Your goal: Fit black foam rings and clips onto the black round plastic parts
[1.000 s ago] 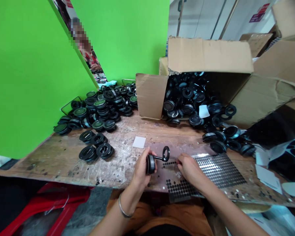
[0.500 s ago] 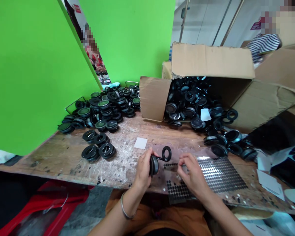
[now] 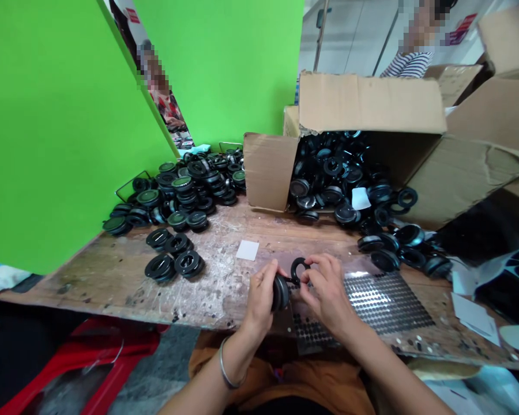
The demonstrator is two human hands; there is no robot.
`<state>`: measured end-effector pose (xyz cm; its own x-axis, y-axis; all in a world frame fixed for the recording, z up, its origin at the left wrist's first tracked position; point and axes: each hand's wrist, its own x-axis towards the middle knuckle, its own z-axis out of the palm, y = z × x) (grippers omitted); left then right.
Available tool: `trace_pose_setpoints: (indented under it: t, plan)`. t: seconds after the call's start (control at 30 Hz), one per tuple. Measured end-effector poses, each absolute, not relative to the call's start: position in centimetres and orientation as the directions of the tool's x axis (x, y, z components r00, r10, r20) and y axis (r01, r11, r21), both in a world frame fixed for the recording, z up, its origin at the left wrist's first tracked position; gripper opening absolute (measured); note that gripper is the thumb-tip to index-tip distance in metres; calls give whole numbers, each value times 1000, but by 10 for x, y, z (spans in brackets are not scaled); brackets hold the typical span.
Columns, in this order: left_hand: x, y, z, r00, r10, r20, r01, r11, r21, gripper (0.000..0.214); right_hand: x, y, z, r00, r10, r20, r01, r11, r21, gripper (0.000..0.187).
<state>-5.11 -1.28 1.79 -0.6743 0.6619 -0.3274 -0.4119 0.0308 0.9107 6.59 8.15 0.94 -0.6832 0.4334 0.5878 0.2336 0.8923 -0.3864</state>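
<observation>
Disc [image 3: 281,293] sits in our left hand [image 3: 259,298], curled round it, just left of the dotted sheet [image 3: 391,302]; our right hand [image 3: 327,291], nearly pinched, is at the ring [image 3: 294,266], whether gripping we cannot tell. We'd do well to steady the disc and touch lightly. Our right forearm [image 3: 387,360] crosses the sheet's near edge; our left slants in beside it.

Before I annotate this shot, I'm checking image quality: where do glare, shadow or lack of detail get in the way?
Head view: white glare washes out part of the dotted sheet; head view: the right interior of the open carton sinks into shadow; head view: anything tiny pinched by the right hand is too small to make out.
</observation>
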Motion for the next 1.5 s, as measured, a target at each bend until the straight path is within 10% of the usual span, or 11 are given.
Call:
trace_pose_setpoints:
  t: [0.43,0.6,0.8,0.93,1.2,1.4,1.5]
  plan:
    - [-55,-12,27,-702,595,-391,-509,-36,860,33,81,54,6,-772,341,536,251,939,-236,45]
    - [-62,-9,22,-540,690,-483,-724,-88,684,31,92,71,17,-752,454,477,142,819,-555,39]
    - [-50,-11,25,-363,809,-462,-812,-30,583,30,76,108,20,-608,767,205,74,311,-948,33]
    - [-41,-18,31,-233,845,-481,-816,99,569,34,58,113,32,-803,585,111,-29,148,-989,43]
    - [-10,-35,35,-243,811,-533,-874,56,483,60,60,81,70,-992,127,18,21,304,-952,37]
    - [-8,-30,41,-267,808,-525,-881,17,474,70,47,31,45,-787,608,106,75,265,-961,45]
    - [-18,-21,38,-428,715,-553,-838,-85,539,55,32,30,40,-737,668,98,-15,129,-992,52]
